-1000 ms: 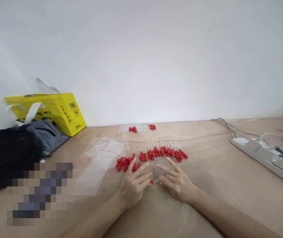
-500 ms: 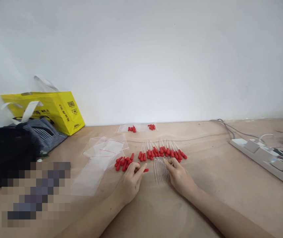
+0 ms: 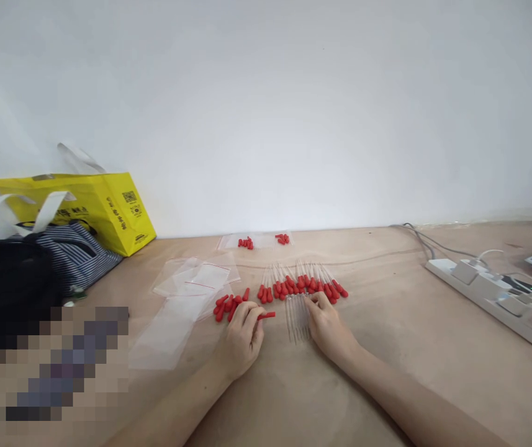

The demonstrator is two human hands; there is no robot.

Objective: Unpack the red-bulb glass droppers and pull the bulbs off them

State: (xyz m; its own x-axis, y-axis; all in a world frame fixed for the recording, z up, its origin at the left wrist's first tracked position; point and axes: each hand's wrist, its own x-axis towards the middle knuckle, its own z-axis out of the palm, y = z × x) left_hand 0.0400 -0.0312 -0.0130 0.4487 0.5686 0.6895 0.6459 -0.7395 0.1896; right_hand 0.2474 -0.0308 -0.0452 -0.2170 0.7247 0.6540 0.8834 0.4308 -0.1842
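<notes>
My left hand (image 3: 241, 341) is closed in a pinch on a red rubber dropper bulb (image 3: 268, 315), whose narrow neck points right. Just beyond its knuckles lies a small pile of loose red bulbs (image 3: 221, 305). My right hand (image 3: 333, 329) is closed too, fingertips pinching the top end of a glass dropper tube at the right side of a row of bare glass tubes (image 3: 296, 321). Behind both hands, fanned-out droppers (image 3: 288, 287) lie with red bulbs toward me and glass tips toward the wall. The fingers partly hide the pinched tube.
Clear zip bags (image 3: 166, 332) overlap on the left of the table. Bagged droppers (image 3: 261, 240) lie near the wall. A yellow bag (image 3: 126, 214), a striped bag (image 3: 70, 251) and a black bag (image 3: 9, 298) stand at left. A white power strip (image 3: 493, 304) with cables sits at right.
My left hand has lifted and turned slightly, so the bulb now sticks out from its fingertips. My right fingers stay at the tube row. The view has shifted a little.
</notes>
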